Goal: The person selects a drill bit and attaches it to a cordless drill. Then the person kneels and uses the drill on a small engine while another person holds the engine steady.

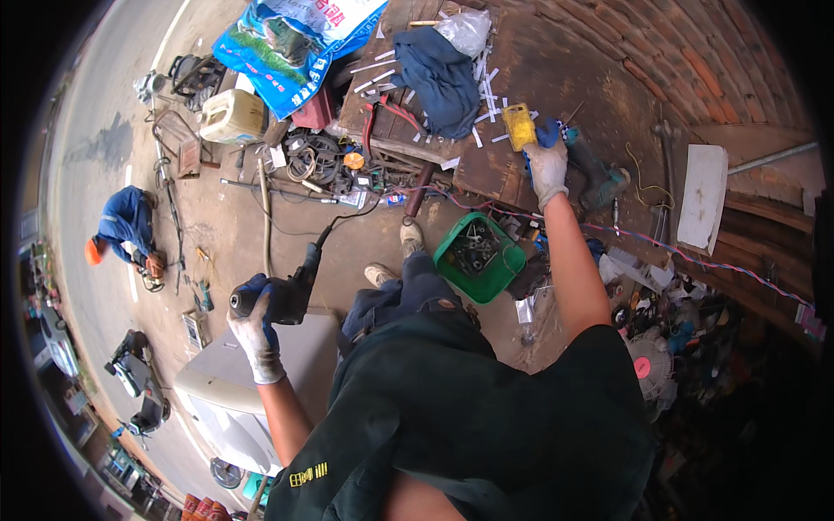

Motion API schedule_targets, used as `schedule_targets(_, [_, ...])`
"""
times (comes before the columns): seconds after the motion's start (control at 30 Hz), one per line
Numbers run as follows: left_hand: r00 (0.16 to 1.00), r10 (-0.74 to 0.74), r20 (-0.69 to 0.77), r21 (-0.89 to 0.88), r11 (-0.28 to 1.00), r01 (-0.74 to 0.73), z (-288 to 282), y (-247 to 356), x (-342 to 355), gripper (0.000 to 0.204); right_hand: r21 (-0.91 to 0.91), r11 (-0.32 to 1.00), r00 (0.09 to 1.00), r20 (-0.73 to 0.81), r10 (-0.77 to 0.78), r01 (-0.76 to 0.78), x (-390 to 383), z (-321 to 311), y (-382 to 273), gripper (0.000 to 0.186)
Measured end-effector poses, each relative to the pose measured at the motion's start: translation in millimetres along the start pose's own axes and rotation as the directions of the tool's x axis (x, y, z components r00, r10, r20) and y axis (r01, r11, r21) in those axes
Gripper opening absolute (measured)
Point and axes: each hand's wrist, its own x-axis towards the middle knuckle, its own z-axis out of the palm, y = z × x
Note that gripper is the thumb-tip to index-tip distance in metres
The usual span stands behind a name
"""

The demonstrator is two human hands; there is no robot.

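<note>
My left hand (256, 334), in a white and blue work glove, is closed around a dark corded power drill (294, 291). Its chuck end points left, and its black cord leads up toward the cluttered floor. Out over the wooden bench (556, 69), my right hand (546, 169), gloved the same way, grips a small yellow case (519, 127). The case's far end sticks out past the fingers; the rest is covered by the glove. Just right of that hand lies a dark green power tool (601, 184) on the bench.
A green tub (478, 282) of metal parts stands by my feet. Red-handled cutters (391, 113) and a dark blue cloth (439, 82) lie on the bench. A red-blue wire (643, 236) runs along its edge. Another person (126, 221) in blue crouches at left beside the road.
</note>
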Motion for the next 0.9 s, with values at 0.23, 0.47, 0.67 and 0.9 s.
schedule_targets(0.23, [0.998, 0.041, 0.045, 0.059, 0.997, -0.044, 10.3, 0.7, -5.1, 0.025, 0.020, 0.996, 0.993, 0.081, 0.084, -0.086, 20.4, -10.6, 5.0, 0.054])
schedule_targets(0.47, [0.999, -0.027, 0.045, 0.019, 0.999, 0.027, 10.8, 2.8, -10.1, 0.025, -0.511, 0.824, 0.952, 0.286, -0.108, 0.246, -10.8, -8.0, -12.0, 0.048])
schedule_targets(0.67, [0.998, -0.045, 0.036, 0.016, 0.999, 0.045, 9.4, -2.5, -12.7, 0.026, -0.396, 0.887, 0.947, 0.298, -0.121, 0.238, -16.8, -3.0, -6.3, 0.038])
schedule_targets(0.9, [0.996, -0.058, 0.072, 0.027, 0.998, 0.056, 15.6, -2.7, -16.7, 0.028, -0.765, 0.609, 0.972, 0.229, -0.042, 0.207, 10.8, 14.8, -29.6, 0.041])
